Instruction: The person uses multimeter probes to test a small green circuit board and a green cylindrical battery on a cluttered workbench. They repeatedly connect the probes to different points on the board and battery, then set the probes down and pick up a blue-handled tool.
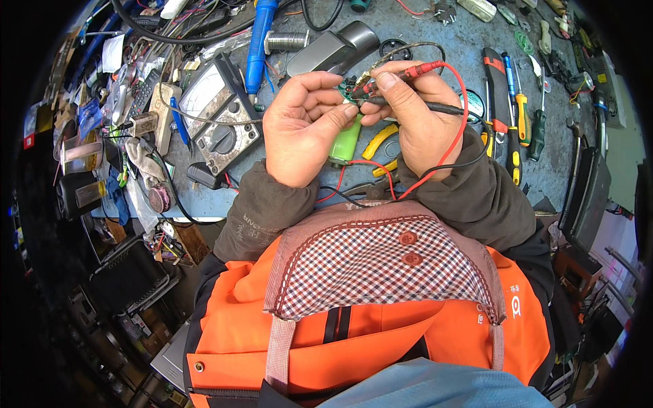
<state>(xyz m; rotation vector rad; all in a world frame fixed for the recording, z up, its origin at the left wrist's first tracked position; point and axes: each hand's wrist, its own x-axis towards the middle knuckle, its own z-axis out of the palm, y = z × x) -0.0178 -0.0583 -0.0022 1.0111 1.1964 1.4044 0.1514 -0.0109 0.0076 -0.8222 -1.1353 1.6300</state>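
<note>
My right hand is closed around two multimeter test probes, a red probe and a black probe. Their tips point left toward my left hand. Its thumb and fingers pinch a small green circuit board, mostly hidden by the fingertips. Just under those fingertips is a bright green cylinder, like a battery cell, with thin red and black wires near its lower end. An analog multimeter with a round dial lies left of my left hand.
Yellow-handled pliers lie beneath my right wrist. Beyond my hands are a blue-handled tool, a solder spool and a dark grey plastic housing. Several screwdrivers line the right side. Tangled cables and parts crowd the left.
</note>
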